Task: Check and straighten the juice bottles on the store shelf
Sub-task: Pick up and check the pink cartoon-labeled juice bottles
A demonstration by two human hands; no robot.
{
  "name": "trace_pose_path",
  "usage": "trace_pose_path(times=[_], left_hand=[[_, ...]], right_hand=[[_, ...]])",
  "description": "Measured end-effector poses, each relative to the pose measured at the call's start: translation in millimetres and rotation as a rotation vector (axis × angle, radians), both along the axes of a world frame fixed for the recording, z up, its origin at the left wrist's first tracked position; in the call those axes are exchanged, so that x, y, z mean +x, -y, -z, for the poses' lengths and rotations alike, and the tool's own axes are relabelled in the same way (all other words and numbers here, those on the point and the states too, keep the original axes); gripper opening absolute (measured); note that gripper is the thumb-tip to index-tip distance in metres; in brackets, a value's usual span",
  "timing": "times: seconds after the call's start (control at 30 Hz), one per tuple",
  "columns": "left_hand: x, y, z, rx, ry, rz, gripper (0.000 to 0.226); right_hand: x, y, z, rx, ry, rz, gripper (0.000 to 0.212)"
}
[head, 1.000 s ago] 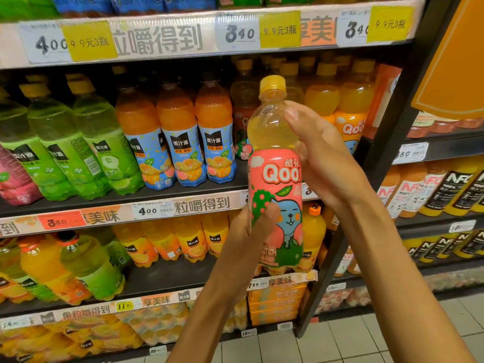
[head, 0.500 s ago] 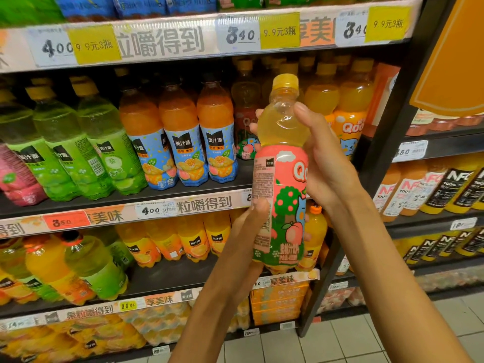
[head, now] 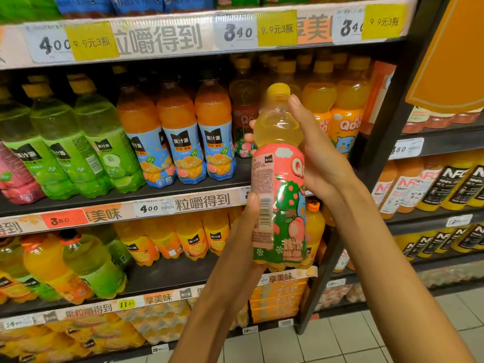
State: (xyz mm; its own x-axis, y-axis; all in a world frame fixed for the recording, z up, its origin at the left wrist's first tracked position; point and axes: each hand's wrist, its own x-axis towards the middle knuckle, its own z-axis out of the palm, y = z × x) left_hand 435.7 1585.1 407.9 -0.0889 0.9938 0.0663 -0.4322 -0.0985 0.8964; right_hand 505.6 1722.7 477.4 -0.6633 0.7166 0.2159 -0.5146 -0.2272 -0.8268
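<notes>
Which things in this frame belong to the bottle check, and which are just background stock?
In the job:
- pink-label bottle, held off the shelf, barcode side toward the camera
- left hand, gripping its lower part
- right hand, gripping its upper part
- peach bottles on the shelf behind it

Background:
- green bottles
- orange bottles
- black-label bottles
- price tags

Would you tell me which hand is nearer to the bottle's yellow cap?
Right. The right hand grips the peach bottle around its clear upper part, its fingertip reaching just beside the yellow cap. The left hand holds the lower label, well below the cap.
</notes>
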Motion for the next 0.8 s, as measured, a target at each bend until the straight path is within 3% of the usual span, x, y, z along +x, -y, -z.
trace_pose_path(times=[0.1,0.23,0.33,0.47,0.53,0.63,0.7,0.8], left_hand=[[-0.7,2.2,-4.2,0.020,0.138,0.081,0.060],[0.8,2.7,-4.0,0.014,0.105,0.091,0.060],[-0.2,2.0,-1.1,-0.030,-0.015,0.008,0.063],[-6.6,-1.5,-1.9,-0.042,-0.325,-0.127,0.053],[-6.7,-2.7,-5.4,0.002,-0.394,-0.156,0.049],[-4.7,-4.5,-5.4,0.062,-0.377,-0.176,0.069],[-5.7,-3.4,-4.5,0.087,-0.326,-0.160,0.078],[-10.3,0.5,-1.9,0.076,-0.210,-0.049,0.072]], right_hand=[[-2.0,0.2,6.7,-0.145,-0.004,-0.064,0.040],[-5.5,3.3,6.9,-0.230,-0.043,-0.120,0.040],[-4.3,3.1,2.5,-0.156,-0.059,-0.070,0.035],[3.6,3.4,-6.8,0.091,-0.040,0.064,0.025],[6.0,8.6,-10.3,0.188,-0.015,0.115,0.025],[7.8,17.9,-11.4,0.303,0.029,0.161,0.025],[11.0,21.4,-13.6,0.372,0.049,0.163,0.042],[13.5,23.2,-17.3,0.379,0.028,0.066,0.066]])
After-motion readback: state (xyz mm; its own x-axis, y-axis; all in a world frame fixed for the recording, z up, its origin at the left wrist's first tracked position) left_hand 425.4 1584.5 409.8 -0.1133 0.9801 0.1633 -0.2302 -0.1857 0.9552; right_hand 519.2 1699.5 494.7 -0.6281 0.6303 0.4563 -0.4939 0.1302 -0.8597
